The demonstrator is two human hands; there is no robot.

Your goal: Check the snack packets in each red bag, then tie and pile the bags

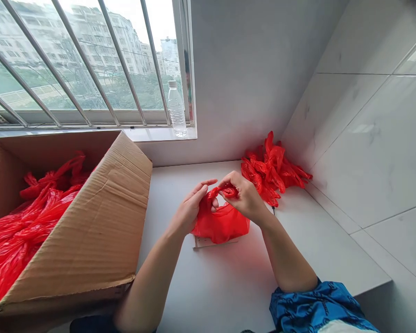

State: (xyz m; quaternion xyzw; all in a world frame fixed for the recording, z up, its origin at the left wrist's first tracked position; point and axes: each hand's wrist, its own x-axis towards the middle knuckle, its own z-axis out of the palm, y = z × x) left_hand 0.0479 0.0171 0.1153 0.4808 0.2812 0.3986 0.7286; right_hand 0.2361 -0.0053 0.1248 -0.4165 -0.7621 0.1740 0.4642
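A red plastic bag (pixel 222 225) hangs between my two hands, just over the white tabletop (pixel 208 282). My left hand (pixel 194 203) is closed on the bag's left side near its top, thumb and fingers around the plastic. With bent fingers, my right hand (pixel 241 196) pinches the twisted upper part of the same bag. What the bag contains, if anything, is hidden. Under its lower edge a flat pale object (pixel 203 242) shows in part; I cannot make out its kind.
An open cardboard box (pixel 100 222) full of red plastic bags (pixel 38 217) stands at the left. More red bags (pixel 272 169) lie heaped in the back right corner against the tiled wall (pixel 370 138). A clear bottle (pixel 176 111) stands on the sill of the barred window.
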